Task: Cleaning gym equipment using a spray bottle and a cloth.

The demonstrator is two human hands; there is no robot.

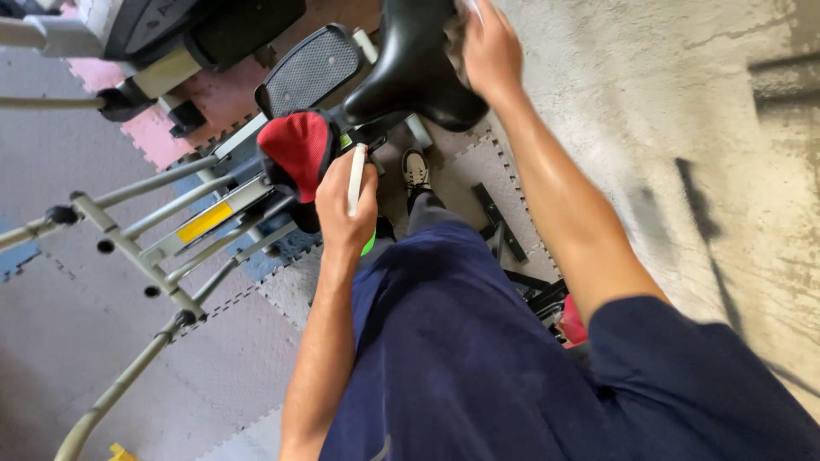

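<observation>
Saddle (410, 72), one, black, glossy, top centre of the view; every place below is given relative to it. My right hand (489, 49) lies on its right upper edge, fingers pressing a pale cloth (461, 17) against the surface; only a scrap of cloth shows, so how tightly I grip it I cannot tell. My left hand (345, 203) sits below the saddle and slightly left, curled shut around one thin white handle (356, 177) that stands about upright in my fist. A bit of bright green (368, 246) pokes out under that fist; what it belongs to I cannot tell. One red pad with black rim (297, 152) is just left of my left hand, below-left of the saddle, near the knuckles, contact unclear. One black dotted pedal plate (312, 70) lies directly left of the saddle, tilted. Grey metal frame tubes (137, 248), several, run far below-left, with one yellow strip (203, 222) on a rail. One shoe (416, 171), pale with dark laces, shows straight below the saddle on the foam floor tiles (256, 358). Pink tiles (154, 132) count at least two, far left. My dark blue trousers (461, 350) fill the space well below the saddle. One rough concrete wall (683, 128) stands to the right.
</observation>
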